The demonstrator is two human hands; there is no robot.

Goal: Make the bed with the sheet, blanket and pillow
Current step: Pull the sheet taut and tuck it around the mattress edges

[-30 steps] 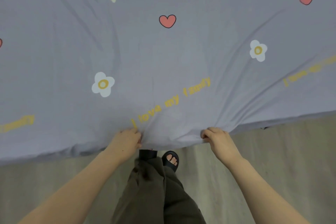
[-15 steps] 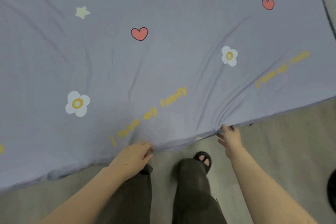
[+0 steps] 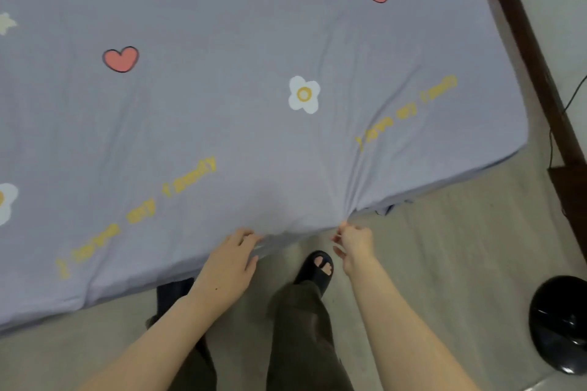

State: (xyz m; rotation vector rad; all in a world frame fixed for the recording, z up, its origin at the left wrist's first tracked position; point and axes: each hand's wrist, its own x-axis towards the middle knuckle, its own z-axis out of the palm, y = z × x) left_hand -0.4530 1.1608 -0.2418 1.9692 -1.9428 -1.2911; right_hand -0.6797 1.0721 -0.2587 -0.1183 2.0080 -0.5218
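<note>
A lilac-grey sheet printed with hearts, flowers, stars and yellow lettering covers the whole bed. My left hand lies at the sheet's near edge with its fingers curled over the hem. My right hand pinches the hem a little further right, and creases fan out across the sheet from that pinch. The sheet's right corner hangs over the mattress end. No blanket or pillow is in view.
A dark wooden bed rail runs along the right end of the bed. A black rounded object sits on the pale floor at the lower right. My legs and sandalled foot stand close to the bed edge.
I have shifted right along the bed edge, so the right corner and rail came into view. Both hands let go of the hem half a second ago and now hold it further right.
</note>
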